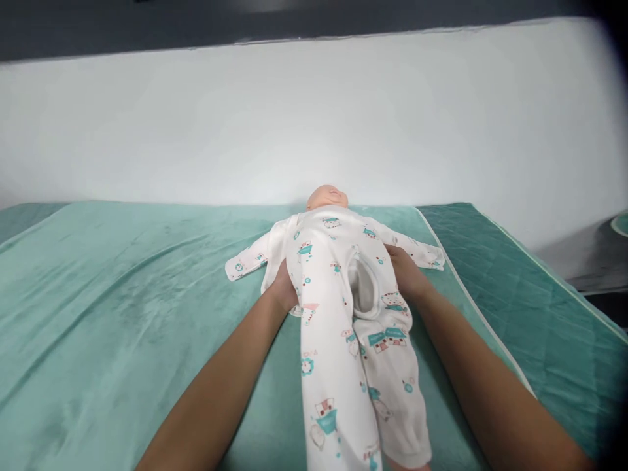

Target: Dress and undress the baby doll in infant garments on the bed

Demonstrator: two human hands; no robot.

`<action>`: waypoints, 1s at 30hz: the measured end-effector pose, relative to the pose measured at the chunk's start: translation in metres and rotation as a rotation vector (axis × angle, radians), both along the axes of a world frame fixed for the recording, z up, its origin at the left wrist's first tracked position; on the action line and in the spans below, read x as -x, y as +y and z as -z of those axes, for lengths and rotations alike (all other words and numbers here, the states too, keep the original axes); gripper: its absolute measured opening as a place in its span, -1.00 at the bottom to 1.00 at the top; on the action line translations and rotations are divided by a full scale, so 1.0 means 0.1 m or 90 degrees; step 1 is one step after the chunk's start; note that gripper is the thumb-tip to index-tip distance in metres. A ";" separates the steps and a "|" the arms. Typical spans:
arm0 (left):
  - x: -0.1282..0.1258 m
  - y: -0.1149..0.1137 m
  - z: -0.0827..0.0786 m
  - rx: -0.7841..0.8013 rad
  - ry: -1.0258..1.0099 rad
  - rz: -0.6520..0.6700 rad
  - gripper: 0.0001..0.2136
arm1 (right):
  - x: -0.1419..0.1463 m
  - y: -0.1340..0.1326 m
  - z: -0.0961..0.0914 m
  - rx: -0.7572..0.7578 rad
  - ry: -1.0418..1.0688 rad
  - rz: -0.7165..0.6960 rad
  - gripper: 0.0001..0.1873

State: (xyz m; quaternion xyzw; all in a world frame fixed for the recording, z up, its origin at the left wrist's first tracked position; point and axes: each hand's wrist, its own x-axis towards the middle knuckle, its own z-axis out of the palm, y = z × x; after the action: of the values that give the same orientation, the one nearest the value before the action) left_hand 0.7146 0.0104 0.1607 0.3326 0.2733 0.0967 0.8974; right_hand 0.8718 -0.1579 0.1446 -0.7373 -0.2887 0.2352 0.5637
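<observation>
A baby doll (324, 196) lies on its back, its head at the far end against the wall. It wears a white long-sleeved top (249, 259) with a small print. White printed split-crotch trousers (326, 314) cover its front and legs, with an oval opening showing at the crotch. My left hand (283, 288) reaches under the left edge of the trousers at the doll's side. On the other side, my right hand (406, 271) is against the trousers below the sleeve. Cloth hides the fingers of both hands. A bit of the doll's foot shows below the right trouser leg.
A light green blanket (122, 294) with some creases lies under the doll. To the right, a darker green quilted cover (520, 275) shows beyond its white edging. A white wall (196, 124) rises directly behind. Part of a round green-edged object (621, 224) shows at far right.
</observation>
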 end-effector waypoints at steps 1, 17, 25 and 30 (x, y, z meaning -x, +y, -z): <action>0.00 0.00 0.00 0.013 0.016 0.007 -0.71 | 0.02 0.01 -0.02 -0.004 -0.003 0.009 -0.63; 0.10 -0.02 -0.02 -0.057 0.066 0.066 -0.72 | 0.16 0.14 -0.07 -0.207 0.197 0.056 -0.66; 0.04 -0.01 0.00 -0.135 0.091 0.001 -0.75 | 0.03 0.14 0.04 -0.207 0.166 0.014 -0.66; 0.04 -0.02 -0.01 -0.140 0.096 0.005 -0.74 | -0.01 0.16 0.11 -0.167 0.047 0.024 -0.69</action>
State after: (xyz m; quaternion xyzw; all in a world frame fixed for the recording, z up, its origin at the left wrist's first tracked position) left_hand 0.7106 0.0080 0.1619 0.4363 0.3262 0.0973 0.8329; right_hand 0.8729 -0.1423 0.1336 -0.6533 -0.2819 0.2117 0.6700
